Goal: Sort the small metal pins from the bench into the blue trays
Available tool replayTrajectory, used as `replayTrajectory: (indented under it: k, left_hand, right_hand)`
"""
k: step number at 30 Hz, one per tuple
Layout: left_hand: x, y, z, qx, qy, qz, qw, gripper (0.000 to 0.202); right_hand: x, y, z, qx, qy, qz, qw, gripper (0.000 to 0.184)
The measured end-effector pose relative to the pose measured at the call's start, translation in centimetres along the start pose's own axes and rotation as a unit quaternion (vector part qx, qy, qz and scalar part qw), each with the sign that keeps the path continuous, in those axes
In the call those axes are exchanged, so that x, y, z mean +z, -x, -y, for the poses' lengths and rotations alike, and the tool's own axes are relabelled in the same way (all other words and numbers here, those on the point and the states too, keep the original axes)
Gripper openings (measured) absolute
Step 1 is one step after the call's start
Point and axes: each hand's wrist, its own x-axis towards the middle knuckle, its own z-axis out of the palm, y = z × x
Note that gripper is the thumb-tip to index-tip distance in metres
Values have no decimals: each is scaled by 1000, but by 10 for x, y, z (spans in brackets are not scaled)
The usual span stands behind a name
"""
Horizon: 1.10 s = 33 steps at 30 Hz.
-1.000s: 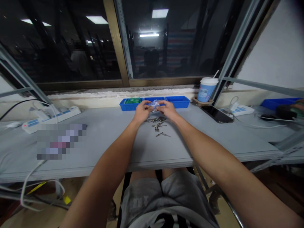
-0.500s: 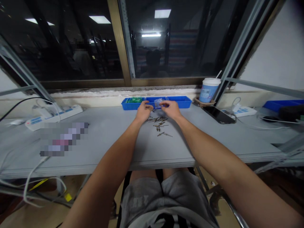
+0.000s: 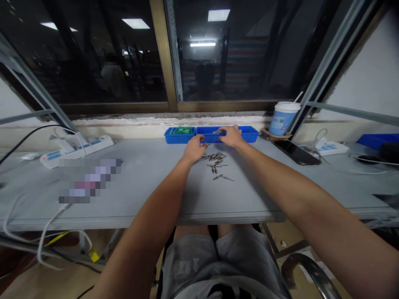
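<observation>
**Hands at the blue tray, rivets scattered on the bench**

A seated person reaches across a grey worktable (image 3: 140,195). The right hand (image 3: 231,135) lies over the middle compartment of a long blue plastic tray (image 3: 246,133) at twelve o'clock, fingers curled together on something small and pale; what it is cannot be told. The left hand (image 3: 195,148) rests loosely closed on the table just before the tray, touching the edge of a scatter of small metal rivets (image 3: 217,162). Green packets (image 3: 181,130) fill the tray's left compartment. At two o'clock stand a white lidded cup with a straw (image 3: 281,118) and a black phone (image 3: 296,152); at ten o'clock, a white power strip (image 3: 76,147).
</observation>
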Motion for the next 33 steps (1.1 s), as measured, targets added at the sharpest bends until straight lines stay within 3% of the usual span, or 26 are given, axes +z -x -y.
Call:
replayTrajectory:
  k: [3, 9, 16, 21, 25, 28, 33]
  left_hand:
    - [0, 0, -1, 20, -17, 11, 1000, 29]
    - [0, 1, -4, 36, -47, 27, 998, 30]
    - [-1, 2, -2, 49, -56, 34, 997, 29]
    - [0, 1, 0, 52, -48, 44, 997, 25]
    - [0, 1, 1, 47, -56, 55, 996, 23]
    - [0, 1, 2, 41, -52, 65, 996, 23]
    - [0, 3, 6, 41, -106, 84, 990, 24]
  right_hand:
    - [-3, -9, -4, 0, 47, 9, 999, 34]
    - [-1, -17, -9, -35, 80, 48, 995, 35]
    - [3, -8, -6, -31, 94, 96, 990, 56]
    - [2, 3, -1, -58, 45, 38, 997, 58]
    - [2, 14, 3, -45, 0, -5, 999, 35]
    - [5, 26, 2, -34, -59, 5, 998, 15]
    - [7, 45, -2, 25, -103, 45, 993, 7]
